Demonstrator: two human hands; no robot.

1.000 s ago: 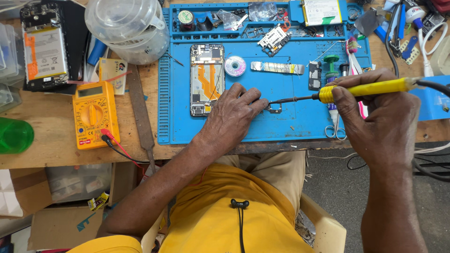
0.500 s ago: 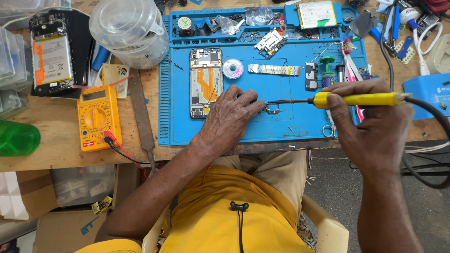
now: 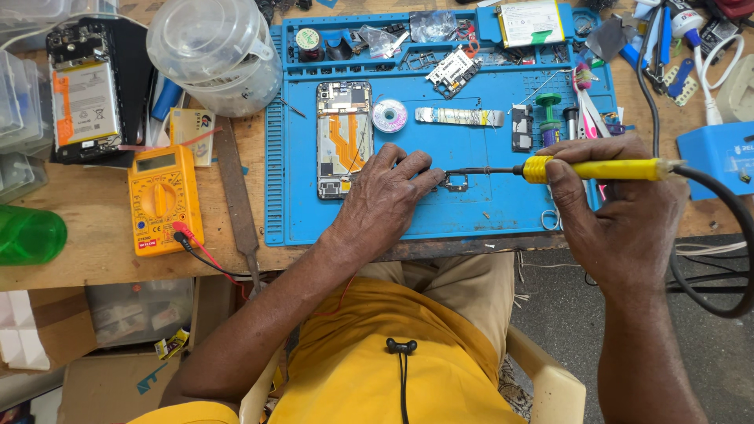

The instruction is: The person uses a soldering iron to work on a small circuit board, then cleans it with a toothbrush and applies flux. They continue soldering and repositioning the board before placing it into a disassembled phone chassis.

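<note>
One blue silicone work mat (image 3: pixel 471 212) lies on the wooden desk (image 3: pixel 94 228). On the mat: one opened phone body with an orange flex cable (image 3: pixel 343 139), one small spool of solder wire (image 3: pixel 389 115), one strip of silvery metal shielding (image 3: pixel 459 117), and one small metal component (image 3: pixel 455 183) just below the middle. Off the mat, to the left: one yellow multimeter (image 3: pixel 162 200) with red and black leads, one second opened phone showing its white battery (image 3: pixel 84 98), one clear lidded plastic tub (image 3: pixel 214 51) and one green translucent bottle (image 3: pixel 30 234).

The left hand (image 3: pixel 385 200) lies palm down on the mat, fingers stretched forward and close together, their tips pressing on the small metal component. The right hand (image 3: pixel 624 212) is curled around the one yellow-handled soldering iron (image 3: pixel 597 169), thumb and fingers pinching the handle. The iron lies nearly level, pointing left, its dark tip touching the component beside the left fingertips. Its black cord (image 3: pixel 726 235) loops away past the right wrist.
</note>
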